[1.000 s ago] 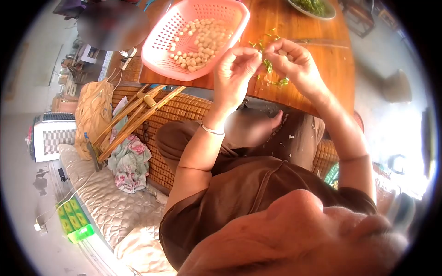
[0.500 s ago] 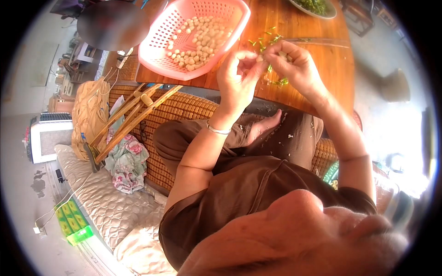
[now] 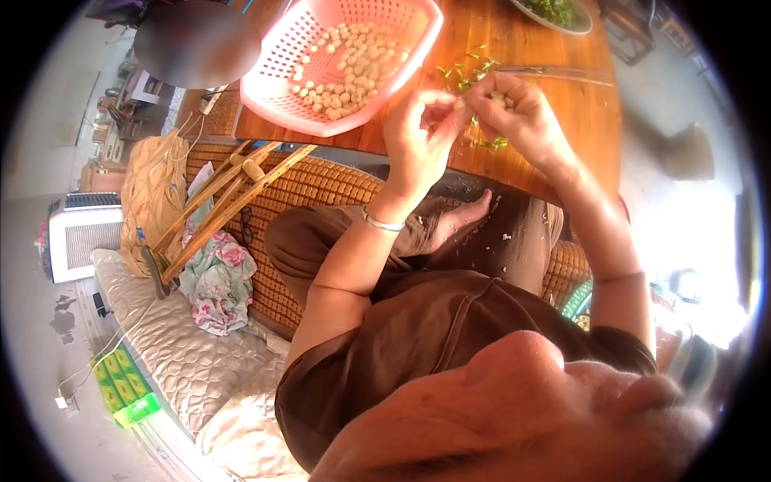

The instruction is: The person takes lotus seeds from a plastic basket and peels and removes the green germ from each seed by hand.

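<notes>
My left hand, with a bracelet on its wrist, pinches a small pale lotus seed between thumb and forefinger. The fingertips of my right hand meet it at the seed, and its curled fingers hold several more seeds. Whether the right fingertips grip a part of the pinched seed is too small to tell. Under and beyond both hands, thin green cores lie scattered on the wooden table. Left of my hands stands a pink perforated basket with many round lotus seeds inside.
A plate of green pieces stands at the table's far right. Thin long sticks lie beyond my right hand on the table. Wooden crutches and a floral cloth rest on the seat at my left.
The view has shifted slightly. Both hands keep the same pinching pose at the seed, with only tiny finger movement.
</notes>
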Demonstrator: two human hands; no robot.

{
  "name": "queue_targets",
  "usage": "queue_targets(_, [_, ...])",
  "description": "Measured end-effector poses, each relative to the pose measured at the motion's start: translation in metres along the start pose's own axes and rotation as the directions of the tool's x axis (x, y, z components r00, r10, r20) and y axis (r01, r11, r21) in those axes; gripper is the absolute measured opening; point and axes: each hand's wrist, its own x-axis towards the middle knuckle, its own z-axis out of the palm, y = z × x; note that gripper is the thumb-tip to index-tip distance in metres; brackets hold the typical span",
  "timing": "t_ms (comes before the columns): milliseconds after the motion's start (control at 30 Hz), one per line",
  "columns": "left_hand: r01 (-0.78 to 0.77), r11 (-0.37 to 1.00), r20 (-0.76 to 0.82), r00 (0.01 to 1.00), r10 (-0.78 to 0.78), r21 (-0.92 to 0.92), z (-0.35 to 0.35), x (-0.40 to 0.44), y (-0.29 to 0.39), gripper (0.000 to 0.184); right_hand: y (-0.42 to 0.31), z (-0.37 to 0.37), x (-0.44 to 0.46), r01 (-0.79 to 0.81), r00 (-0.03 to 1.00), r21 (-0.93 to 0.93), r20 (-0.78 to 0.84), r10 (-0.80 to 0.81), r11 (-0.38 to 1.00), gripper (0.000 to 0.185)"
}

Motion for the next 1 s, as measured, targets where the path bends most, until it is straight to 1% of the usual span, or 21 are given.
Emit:
queue_targets(67, [0.01, 1.0, 0.005, 1.0, -0.01, -0.02, 0.0, 0.0, 0.001, 0.015, -0.002, 0.001, -0.001, -0.006, 1.0, -0.009, -0.01, 0.006, 1.0, 0.012])
queue_targets(133, [0.009, 1.0, 0.006, 1.0, -0.009, -0.025, 0.0, 0.0, 0.001, 0.015, -0.004, 0.002, -0.002, 0.002, 1.0, -0.082, -0.03, -0.004, 0.997, 0.011])
queue_targets(167, [0.006, 1.0, 0.008, 1.0, -0.006, -0.028, 0.0, 0.0, 0.002, 0.014, -0.004, 0.003, -0.003, 0.002, 1.0, -0.083, -0.029, -0.004, 0.997, 0.011])
queue_targets(233, [-0.004, 1.0, 0.013, 1.0, 0.004, -0.016, 0.0, 0.0, 0.002, 0.013, -0.003, 0.004, -0.003, 0.059, 0.996, -0.15, -0.056, -0.068, 0.987, 0.01])
queue_targets(300, [-0.014, 1.0, 0.018, 1.0, 0.014, -0.004, 0.0, 0.0, 0.003, 0.013, -0.002, 0.004, -0.003, 0.062, 0.995, -0.172, -0.062, -0.073, 0.983, 0.009])
queue_targets(333, [0.039, 0.999, 0.033, 0.999, -0.039, -0.001, -0.001, -0.001, 0.003, 0.012, -0.002, 0.004, -0.004, 0.064, 0.994, -0.193, -0.069, -0.079, 0.979, 0.009])
queue_targets(367, [0.092, 0.996, 0.047, 0.995, -0.092, 0.003, -0.001, -0.001, 0.004, 0.012, 0.0, 0.004, -0.003, 0.064, 0.994, -0.194, -0.07, -0.078, 0.979, 0.009])
queue_targets(400, [0.091, 0.996, 0.048, 0.995, -0.091, 0.002, -0.002, 0.0, 0.004, 0.012, 0.002, 0.003, -0.003, 0.069, 0.994, -0.177, -0.071, -0.083, 0.982, 0.009])
queue_targets(467, [0.183, 0.975, 0.086, 0.981, -0.173, -0.126, -0.002, 0.001, 0.004, 0.013, 0.002, 0.003, -0.002, 0.076, 0.994, -0.162, -0.071, -0.089, 0.984, 0.009])
queue_targets(500, [0.181, 0.975, 0.086, 0.981, -0.171, -0.127, -0.002, 0.002, 0.004, 0.013, 0.002, 0.003, -0.002, 0.064, 0.995, -0.139, -0.063, -0.073, 0.988, 0.009])
queue_targets(567, [0.197, 0.959, 0.095, 0.979, -0.181, -0.203, -0.002, 0.003, 0.006, 0.014, 0.001, 0.003, -0.002, 0.051, 0.997, -0.116, -0.053, -0.058, 0.992, 0.01])
queue_targets(600, [0.197, 0.959, 0.095, 0.979, -0.181, -0.203, -0.003, 0.003, 0.006, 0.014, 0.001, 0.004, -0.002, 0.047, 0.998, -0.103, -0.043, -0.052, 0.994, 0.009])
queue_targets(667, [0.269, 0.914, 0.142, 0.961, -0.235, -0.304, -0.005, 0.004, 0.003, 0.019, 0.001, 0.004, -0.002, 0.043, 0.998, -0.089, -0.034, -0.046, 0.995, 0.009])
queue_targets(700, [0.268, 0.914, 0.142, 0.962, -0.235, -0.304, -0.006, 0.003, 0.002, 0.019, 0.001, 0.003, -0.002, 0.034, 0.998, -0.082, -0.043, -0.037, 0.996, 0.009])
queue_targets(767, [0.272, 0.918, 0.153, 0.96, -0.236, -0.289, -0.009, 0.003, 0.001, 0.014, 0.003, 0.002, -0.001, 0.025, 0.998, -0.075, -0.052, -0.029, 0.997, 0.009])
queue_targets(800, [0.271, 0.918, 0.153, 0.96, -0.235, -0.289, -0.009, 0.003, 0.002, 0.014, 0.006, 0.001, -0.001, 0.046, 0.997, -0.064, -0.052, -0.049, 0.997, 0.008])
queue_targets(867, [0.322, 0.882, 0.168, 0.945, -0.279, -0.345, -0.01, 0.003, 0.005, 0.013, 0.007, 0.002, 0.0, 0.068, 0.996, -0.054, -0.053, -0.071, 0.996, 0.008])
queue_targets(933, [0.322, 0.887, 0.167, 0.945, -0.281, -0.332, -0.01, 0.004, 0.003, 0.013, 0.004, 0.005, 0.0, 0.066, 0.99, -0.043, -0.119, -0.07, 0.997, 0.007])
queue_targets(1000, [0.322, 0.892, 0.165, 0.945, -0.282, -0.318, -0.01, 0.004, 0.002, 0.013, 0.006, 0.003, 0.001, 0.055, 0.991, -0.061, -0.12, -0.062, 0.997, 0.008])
